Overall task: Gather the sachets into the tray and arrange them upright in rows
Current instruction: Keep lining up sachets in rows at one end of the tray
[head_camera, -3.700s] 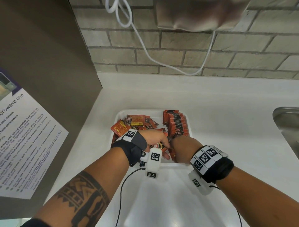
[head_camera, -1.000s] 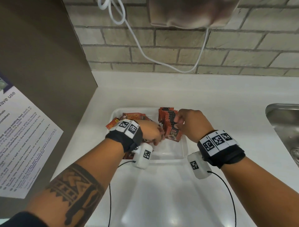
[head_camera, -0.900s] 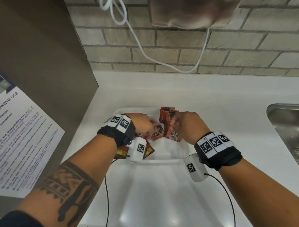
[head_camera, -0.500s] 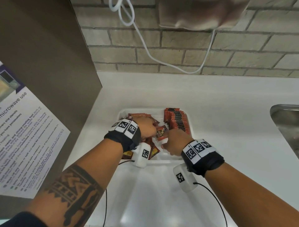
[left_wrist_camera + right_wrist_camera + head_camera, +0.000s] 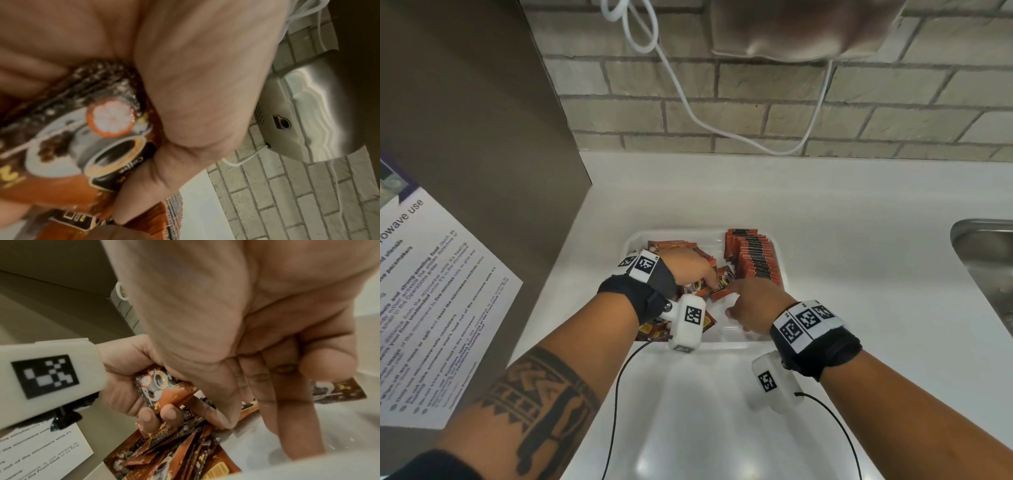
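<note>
Orange sachets (image 5: 676, 247): loose heap at 9 o'clock in the tray (image 5: 751, 340); upright row (image 5: 756, 257) at 2 o'clock.
Left hand (image 5: 690, 266): grips a sachet (image 5: 164, 391) printed "Coffee".
Right hand (image 5: 751, 303): has dropped from the row to 6 o'clock; fingers extended, empty.
Notice (image 5: 431, 305): "microwave use".

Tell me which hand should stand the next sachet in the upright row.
Right, probably. The upright row fills the tray's right side, nearest the right hand, whose fingers are straight and hold nothing. The left hand grips a sachet over the loose pile and can pass it across.
</note>
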Demonstrator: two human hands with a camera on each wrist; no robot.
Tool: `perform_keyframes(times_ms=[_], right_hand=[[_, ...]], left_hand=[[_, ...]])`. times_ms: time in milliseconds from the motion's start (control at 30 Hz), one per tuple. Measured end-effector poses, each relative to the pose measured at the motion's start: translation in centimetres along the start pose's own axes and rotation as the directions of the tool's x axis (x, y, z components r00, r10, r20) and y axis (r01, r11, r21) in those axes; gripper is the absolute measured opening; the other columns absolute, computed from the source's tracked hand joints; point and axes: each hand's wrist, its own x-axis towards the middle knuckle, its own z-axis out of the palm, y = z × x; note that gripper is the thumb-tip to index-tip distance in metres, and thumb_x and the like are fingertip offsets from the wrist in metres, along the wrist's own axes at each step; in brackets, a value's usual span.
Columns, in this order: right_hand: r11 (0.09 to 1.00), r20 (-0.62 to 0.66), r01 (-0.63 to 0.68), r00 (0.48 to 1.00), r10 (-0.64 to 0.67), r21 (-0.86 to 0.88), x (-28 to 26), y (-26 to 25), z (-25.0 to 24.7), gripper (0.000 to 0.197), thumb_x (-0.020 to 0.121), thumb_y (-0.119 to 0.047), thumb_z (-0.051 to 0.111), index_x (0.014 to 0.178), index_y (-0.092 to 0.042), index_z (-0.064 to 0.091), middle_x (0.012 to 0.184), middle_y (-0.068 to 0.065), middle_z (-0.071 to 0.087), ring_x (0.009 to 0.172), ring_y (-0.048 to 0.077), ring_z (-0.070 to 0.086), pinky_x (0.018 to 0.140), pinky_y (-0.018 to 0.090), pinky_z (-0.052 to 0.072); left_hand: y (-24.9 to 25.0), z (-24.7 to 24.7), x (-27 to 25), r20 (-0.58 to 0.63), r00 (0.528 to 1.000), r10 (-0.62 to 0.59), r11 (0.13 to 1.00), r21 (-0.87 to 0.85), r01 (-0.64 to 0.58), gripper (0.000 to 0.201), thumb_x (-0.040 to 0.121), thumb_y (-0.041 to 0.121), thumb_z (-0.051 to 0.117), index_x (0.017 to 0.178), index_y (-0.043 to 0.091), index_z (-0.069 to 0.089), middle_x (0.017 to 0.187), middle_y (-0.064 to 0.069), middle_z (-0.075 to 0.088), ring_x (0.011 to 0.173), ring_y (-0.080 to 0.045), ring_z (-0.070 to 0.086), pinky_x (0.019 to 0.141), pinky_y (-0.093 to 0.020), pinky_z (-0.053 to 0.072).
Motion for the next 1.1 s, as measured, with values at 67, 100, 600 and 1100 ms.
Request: perform_keyframes(times_ms=[67,100,600,1100], right_hand=[[1.000,0.003,0.004,1.000,-0.004,-0.003,0.1,0.3,0.0,0.045,0.095,-0.033,0.060,0.139,-0.024,0.053,0.129,0.001,0.062,0.108,0.021,0.065,0.093,0.037,0.055],[1.000,0.007,0.007,1.000,-0.007,-0.007,0.2,0.4,0.0,0.045,0.095,-0.034,0.059,0.139,-0.024,0.054,0.130,0.000,0.062,0.109,0.021,0.065,0.094,0.037,0.054],[0.992,0.013,0.028,1.000,-0.027,-0.125,1.0,1.7,0.2,0.017,0.094,-0.035,0.056,0.091,-0.018,0.059,0.091,-0.003,0.056,0.090,0.019,0.056,0.080,0.028,0.048],[0.977,-0.060,-0.021,0.998,0.008,-0.214,0.2,1.8,0.1,0.026,0.095,-0.034,0.055,0.109,-0.014,0.064,0.103,0.001,0.064,0.097,0.020,0.064,0.084,0.029,0.054]], left_hand=[[-0.1,0.0,0.1,0.014,1.000,-0.009,0.999,-0.036,0.009,0.013,0.087,0.029,0.072,0.089,0.016,0.070,0.096,-0.005,0.063,0.095,-0.027,0.061,0.080,-0.036,0.051],[0.0,0.0,0.1,0.021,1.000,-0.012,0.998,-0.059,0.013,0.011,0.087,0.028,0.072,0.088,0.017,0.070,0.097,-0.005,0.063,0.094,-0.027,0.060,0.081,-0.036,0.050],[0.1,-1.0,-0.5,-0.051,0.999,-0.001,0.991,-0.132,-0.006,0.037,0.085,0.023,0.072,0.114,0.000,0.069,0.111,-0.015,0.064,0.099,-0.029,0.059,0.100,-0.050,0.050],[0.7,-0.9,-1.4,-0.049,0.998,0.037,0.993,0.114,-0.031,0.033,0.089,0.032,0.069,0.085,-0.001,0.064,0.080,-0.010,0.055,0.077,-0.023,0.049,0.070,-0.029,0.038]])
